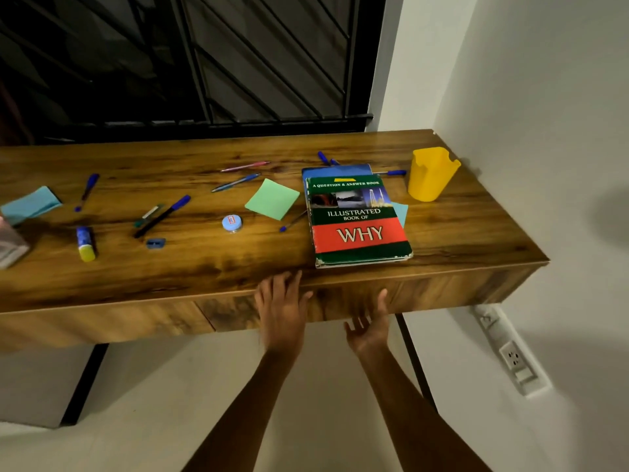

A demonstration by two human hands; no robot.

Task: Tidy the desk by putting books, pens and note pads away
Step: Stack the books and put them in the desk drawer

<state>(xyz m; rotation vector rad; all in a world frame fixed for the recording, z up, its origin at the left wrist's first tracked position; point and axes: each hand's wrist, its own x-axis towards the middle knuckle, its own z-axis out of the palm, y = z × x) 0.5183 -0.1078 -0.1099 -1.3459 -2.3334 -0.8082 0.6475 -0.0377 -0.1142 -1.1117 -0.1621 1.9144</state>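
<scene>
A green and red book titled "WHY" lies near the desk's front right, on top of a blue book. A green note pad lies left of it, a blue note pad at far left. Several pens are scattered, among them a pink pen, a blue pen and a black pen with a blue cap. A yellow pen cup stands at right. My left hand and my right hand are both open with spread fingers, in front of the desk's front edge, holding nothing.
The wooden desk meets a white wall on the right and a dark window grille behind. A glue stick, a blue sharpener and a small round blue tub also lie on it. A wall socket sits low right.
</scene>
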